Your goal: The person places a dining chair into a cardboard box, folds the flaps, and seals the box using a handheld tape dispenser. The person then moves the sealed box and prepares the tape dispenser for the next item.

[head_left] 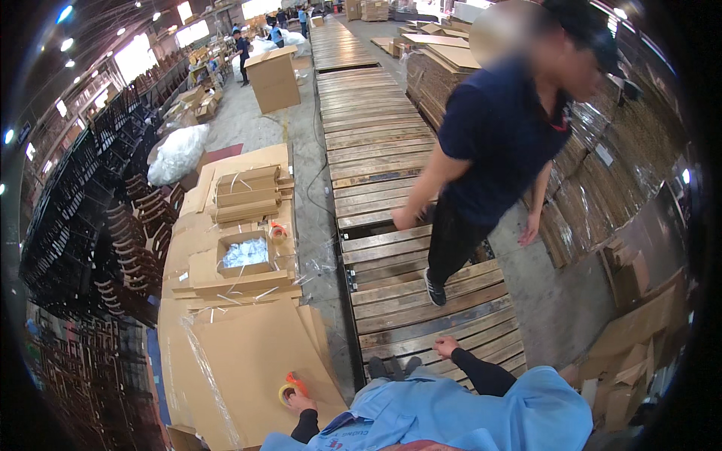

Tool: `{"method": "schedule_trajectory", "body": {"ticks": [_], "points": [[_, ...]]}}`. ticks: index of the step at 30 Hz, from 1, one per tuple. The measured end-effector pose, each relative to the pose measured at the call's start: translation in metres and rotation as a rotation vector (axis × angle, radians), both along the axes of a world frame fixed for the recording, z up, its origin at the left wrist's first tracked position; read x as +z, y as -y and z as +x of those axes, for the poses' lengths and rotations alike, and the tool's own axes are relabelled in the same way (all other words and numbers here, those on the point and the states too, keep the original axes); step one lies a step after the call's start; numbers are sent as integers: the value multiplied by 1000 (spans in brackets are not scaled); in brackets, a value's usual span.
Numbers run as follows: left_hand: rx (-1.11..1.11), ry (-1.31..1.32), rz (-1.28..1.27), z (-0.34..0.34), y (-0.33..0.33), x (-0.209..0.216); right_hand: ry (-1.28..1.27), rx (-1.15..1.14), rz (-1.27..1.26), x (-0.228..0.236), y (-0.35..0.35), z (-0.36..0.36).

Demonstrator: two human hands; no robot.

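Note:
At the lower edge my left hand [302,402] is closed on an orange tape dispenser [298,383] with a yellowish roll of tape, just over flat cardboard sheets [252,353]. My right hand [445,346], at the end of a black sleeve, hangs above the slatted wooden walkway [421,323]. Its fingers are curled, and nothing shows in them. Farther up the cardboard pile stands an open box [247,269] of small pale blue-white packets. A second orange tape dispenser [278,231] lies beside this box, near bundled cardboard strips [248,192].
A person in dark clothes [500,135] steps across the slats just ahead on the right. Cardboard stacks [602,173] stand along the right. Dark chair frames [98,195] are piled at left, beside a plastic-wrapped bundle [178,154]. A large carton [273,80] stands farther off.

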State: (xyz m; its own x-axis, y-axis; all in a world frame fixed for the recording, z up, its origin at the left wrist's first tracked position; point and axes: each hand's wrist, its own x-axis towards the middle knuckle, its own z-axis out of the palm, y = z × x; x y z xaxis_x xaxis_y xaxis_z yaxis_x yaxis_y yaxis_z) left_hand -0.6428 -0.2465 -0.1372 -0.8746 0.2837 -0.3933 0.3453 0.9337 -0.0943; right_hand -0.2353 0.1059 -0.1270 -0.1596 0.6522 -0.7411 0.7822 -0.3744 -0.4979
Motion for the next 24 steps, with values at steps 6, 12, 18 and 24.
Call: {"method": "schedule_trajectory", "body": {"ticks": [6,12,18,24], "points": [[8,-235,299,12,-27,13,-94,-160,41,13,14,-10],[-274,-299,494,17,-77,4,-86,-178,-26,4,14,5],[-337,-10,560,58,-159,34,-119,-248,-19,-22,2,65],[-448,592,370,87,-213,-1,-38,1,200,-20,18,100]]}}
